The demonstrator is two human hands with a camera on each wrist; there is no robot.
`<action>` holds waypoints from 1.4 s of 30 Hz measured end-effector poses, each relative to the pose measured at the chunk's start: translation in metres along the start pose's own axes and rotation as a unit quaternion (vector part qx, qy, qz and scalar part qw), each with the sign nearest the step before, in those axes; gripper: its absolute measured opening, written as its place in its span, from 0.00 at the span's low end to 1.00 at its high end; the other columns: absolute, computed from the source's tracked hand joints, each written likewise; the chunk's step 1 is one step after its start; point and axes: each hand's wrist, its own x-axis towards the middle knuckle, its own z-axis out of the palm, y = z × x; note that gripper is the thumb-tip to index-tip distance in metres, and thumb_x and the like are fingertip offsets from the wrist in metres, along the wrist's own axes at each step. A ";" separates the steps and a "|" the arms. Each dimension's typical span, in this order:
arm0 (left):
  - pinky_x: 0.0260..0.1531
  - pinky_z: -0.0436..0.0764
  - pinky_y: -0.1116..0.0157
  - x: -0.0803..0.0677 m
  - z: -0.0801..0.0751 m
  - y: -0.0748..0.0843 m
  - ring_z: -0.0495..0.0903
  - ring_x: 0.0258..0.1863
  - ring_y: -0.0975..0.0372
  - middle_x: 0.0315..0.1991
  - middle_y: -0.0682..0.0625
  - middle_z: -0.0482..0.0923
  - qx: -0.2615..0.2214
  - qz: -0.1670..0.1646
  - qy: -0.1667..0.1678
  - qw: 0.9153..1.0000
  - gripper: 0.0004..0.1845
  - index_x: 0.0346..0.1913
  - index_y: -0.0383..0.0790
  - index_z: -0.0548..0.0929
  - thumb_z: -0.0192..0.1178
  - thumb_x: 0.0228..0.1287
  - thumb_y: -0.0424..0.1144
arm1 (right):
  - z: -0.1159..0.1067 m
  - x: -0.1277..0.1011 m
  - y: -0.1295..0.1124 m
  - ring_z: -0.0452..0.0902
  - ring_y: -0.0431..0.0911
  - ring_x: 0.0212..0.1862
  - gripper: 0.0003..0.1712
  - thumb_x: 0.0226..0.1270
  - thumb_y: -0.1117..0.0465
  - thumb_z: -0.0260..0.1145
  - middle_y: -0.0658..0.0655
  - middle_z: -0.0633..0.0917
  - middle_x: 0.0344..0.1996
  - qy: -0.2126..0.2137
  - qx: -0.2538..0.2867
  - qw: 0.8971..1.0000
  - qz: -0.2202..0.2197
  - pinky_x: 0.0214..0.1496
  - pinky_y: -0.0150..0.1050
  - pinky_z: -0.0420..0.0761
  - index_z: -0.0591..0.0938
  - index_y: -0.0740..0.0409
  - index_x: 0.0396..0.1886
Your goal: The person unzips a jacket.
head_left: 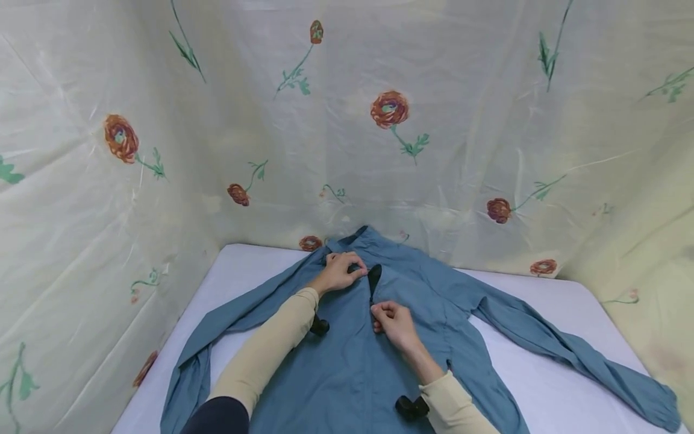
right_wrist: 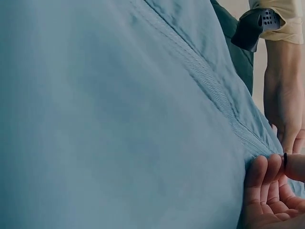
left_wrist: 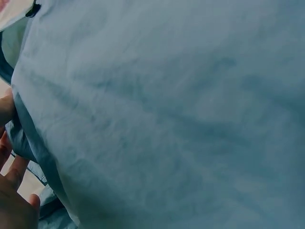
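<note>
Head view shows a blue shirt (head_left: 352,361) spread flat on a white tabletop (head_left: 542,386), its body running from the near edge to the collar at the far side, its sleeves stretched out to the left and right. Nearest, two forearms in beige sleeves reach in over the cloth, each with a black wrist camera. The right hand (head_left: 394,322) sits at the middle of the shirt, its grip pinching the front edge of the cloth; the right wrist view shows its fingertips (right_wrist: 267,169) curled against the stitched placket (right_wrist: 214,90). Just beyond it, the left hand (head_left: 340,272) rests near the collar (head_left: 360,238), fingers curled on the fabric beside the dark open neckline (head_left: 374,278). Farthest, a pale floral curtain (head_left: 379,120) hangs behind and around the tabletop.
</note>
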 end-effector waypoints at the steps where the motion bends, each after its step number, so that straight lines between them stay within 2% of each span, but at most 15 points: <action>1: 0.53 0.58 0.51 0.000 0.000 0.000 0.77 0.47 0.60 0.42 0.55 0.81 -0.001 0.001 0.001 1.000 0.06 0.37 0.52 0.83 0.58 0.67 0.46 | 0.001 -0.001 0.001 0.77 0.40 0.24 0.12 0.69 0.60 0.60 0.55 0.81 0.22 0.001 -0.002 1.000 -0.001 0.32 0.36 0.82 0.80 0.67 0.40; 5: 0.53 0.58 0.51 -0.004 0.002 -0.002 0.77 0.46 0.59 0.41 0.55 0.81 0.001 -0.005 0.010 1.000 0.05 0.36 0.52 0.83 0.58 0.67 0.45 | 0.003 -0.006 0.004 0.77 0.40 0.23 0.12 0.69 0.60 0.60 0.55 0.81 0.21 -0.005 -0.005 1.000 -0.005 0.31 0.36 0.82 0.80 0.67 0.39; 12: 0.54 0.57 0.50 -0.010 0.004 -0.004 0.77 0.45 0.60 0.40 0.55 0.81 -0.008 -0.021 0.005 1.000 0.06 0.36 0.52 0.84 0.58 0.67 0.45 | 0.006 -0.014 0.010 0.76 0.40 0.23 0.10 0.68 0.62 0.60 0.54 0.80 0.20 -0.006 0.001 1.000 -0.010 0.31 0.36 0.82 0.80 0.67 0.38; 17: 0.56 0.57 0.50 -0.009 0.003 -0.006 0.78 0.45 0.59 0.40 0.55 0.80 -0.013 -0.033 0.019 0.999 0.06 0.36 0.52 0.84 0.58 0.67 0.45 | 0.007 -0.018 0.012 0.76 0.40 0.23 0.10 0.68 0.62 0.60 0.54 0.81 0.20 -0.007 0.011 1.000 -0.007 0.31 0.36 0.82 0.81 0.67 0.37; 26: 0.57 0.56 0.49 -0.007 0.004 -0.004 0.77 0.45 0.59 0.40 0.54 0.80 -0.003 -0.036 0.017 0.999 0.07 0.36 0.52 0.84 0.57 0.67 0.46 | 0.003 -0.021 0.010 0.76 0.40 0.22 0.11 0.68 0.61 0.60 0.55 0.81 0.20 -0.003 0.000 1.000 -0.006 0.30 0.36 0.81 0.81 0.67 0.38; 33: 0.60 0.56 0.49 -0.008 0.002 -0.009 0.77 0.49 0.57 0.41 0.53 0.80 -0.001 -0.059 0.047 0.997 0.06 0.37 0.51 0.84 0.57 0.68 0.45 | 0.003 -0.033 0.013 0.76 0.41 0.24 0.11 0.69 0.61 0.59 0.56 0.81 0.21 -0.034 -0.008 0.999 -0.016 0.30 0.36 0.80 0.80 0.67 0.38; 39: 0.62 0.55 0.48 -0.008 0.000 -0.011 0.76 0.51 0.55 0.42 0.52 0.80 0.000 -0.076 0.047 0.996 0.07 0.37 0.50 0.84 0.57 0.67 0.45 | 0.001 -0.041 0.017 0.76 0.41 0.23 0.11 0.69 0.61 0.60 0.56 0.82 0.21 -0.041 -0.006 0.999 -0.016 0.29 0.36 0.80 0.80 0.68 0.38; 42: 0.62 0.55 0.47 -0.009 -0.001 -0.011 0.76 0.50 0.55 0.42 0.52 0.80 0.007 -0.082 0.051 0.995 0.07 0.37 0.49 0.84 0.58 0.67 0.44 | 0.000 -0.045 0.018 0.76 0.41 0.23 0.12 0.69 0.61 0.60 0.55 0.81 0.21 -0.046 -0.003 0.999 -0.001 0.29 0.36 0.80 0.80 0.68 0.38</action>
